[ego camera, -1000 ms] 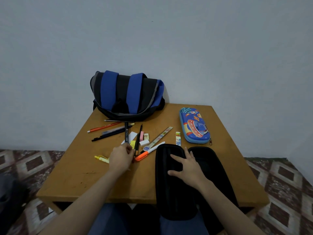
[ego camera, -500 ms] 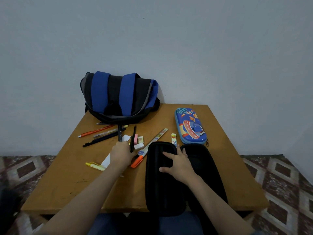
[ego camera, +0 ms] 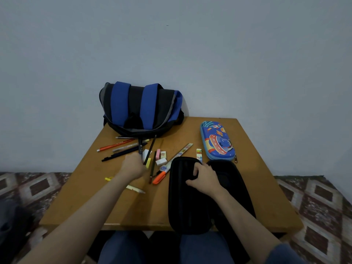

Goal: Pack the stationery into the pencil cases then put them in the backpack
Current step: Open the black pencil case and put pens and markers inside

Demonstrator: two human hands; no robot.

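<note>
Wooden table (ego camera: 266,187). Backpack (ego camera: 141,109) at the far edge, left of centre; blue printed pencil case (ego camera: 217,141) toward the far right corner; open black pencil case (ego camera: 188,210) overhanging the near edge; pens (ego camera: 114,146), pencils (ego camera: 152,168), erasers (ego camera: 161,161) and a ruler (ego camera: 182,151) scattered mid-table.

The location is a plain domestic room used as a study corner: a small brown wooden table (ego camera: 255,178) stands against a bare pale-grey painted wall (ego camera: 228,54) on brown-and-cream diamond-patterned floor covering (ego camera: 314,197), carrying a blue-and-black fabric backpack (ego camera: 141,107) and loose school stationery (ego camera: 181,151).
</note>
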